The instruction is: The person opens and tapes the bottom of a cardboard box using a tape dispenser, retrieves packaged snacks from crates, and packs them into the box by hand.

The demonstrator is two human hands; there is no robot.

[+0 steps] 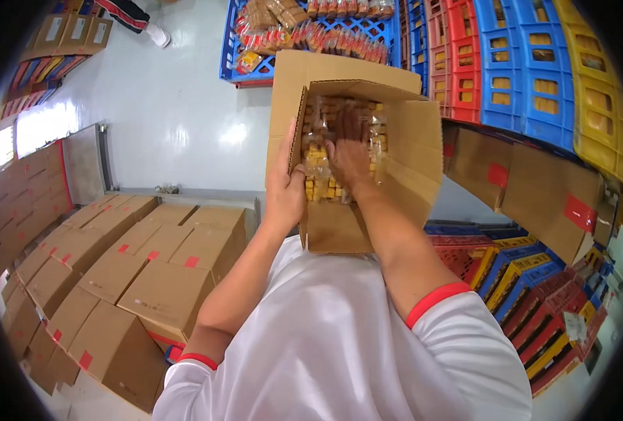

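Observation:
An open cardboard box (406,151) is in front of my chest with its flaps raised. Inside it lie clear-wrapped packs of small yellow-brown pieces (318,168), which look like biscuits or cake. My left hand (285,188) grips the box's left wall, thumb on the inner side and fingers along the outside. Deep in the box, my right hand (352,151) rests on the packs with its fingers stretched out flat. Whether the fingertips hold a pack is hard to see.
Beyond the box stands a blue crate (262,67) of red-labelled packs. Stacked crates (504,63) line the right side, with more crates (536,302) below. Closed cartons (164,291) with red tape fill the left. A person's leg and shoe (158,35) show at the top left.

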